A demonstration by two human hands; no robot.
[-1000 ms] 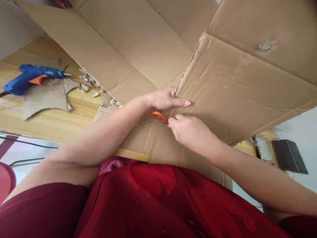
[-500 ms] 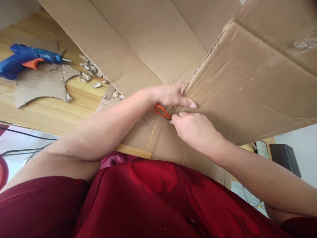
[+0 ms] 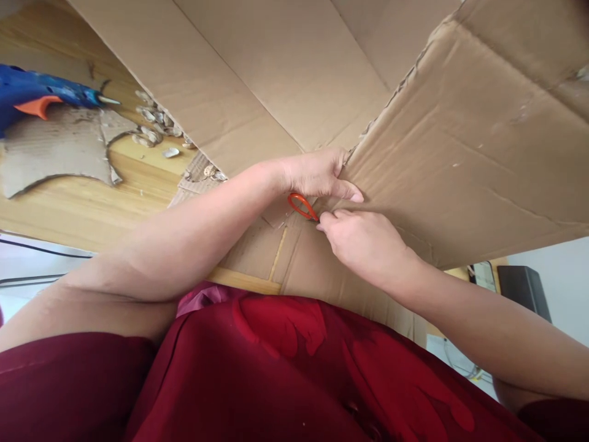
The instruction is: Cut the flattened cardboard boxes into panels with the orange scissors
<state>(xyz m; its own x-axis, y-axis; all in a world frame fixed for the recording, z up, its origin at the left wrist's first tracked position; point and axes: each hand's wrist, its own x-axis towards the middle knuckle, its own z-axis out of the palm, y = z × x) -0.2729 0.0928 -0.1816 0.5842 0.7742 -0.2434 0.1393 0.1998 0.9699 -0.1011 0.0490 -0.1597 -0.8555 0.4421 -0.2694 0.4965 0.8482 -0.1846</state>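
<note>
My left hand (image 3: 322, 175) grips the edge of a large cardboard sheet (image 3: 414, 141) where it meets another cardboard panel (image 3: 257, 73). Its thumb lies across the near face, and the fingers are mostly out of sight behind the edge. Just below, my right hand (image 3: 363, 245) is closed around a pair of scissors with an orange loop handle (image 3: 301, 205). That loop sticks out to the left of the fingers; the blades are hidden by my hand and the cardboard. More cardboard (image 3: 257, 248) lies under both hands.
On the wooden table (image 3: 151, 202) at left, a blue glue gun (image 3: 50, 86) with an orange trigger rests by a cut cardboard scrap (image 3: 59, 147). Several shell-like pieces (image 3: 154, 123) lie near it. A dark box (image 3: 524, 291) stands at the right, beside a phone-like object (image 3: 484, 276).
The view has shifted slightly, so the glue gun and scrap sit farther left. Both hands keep nearly the same hold, and the right cardboard sheet appears slightly shifted.
</note>
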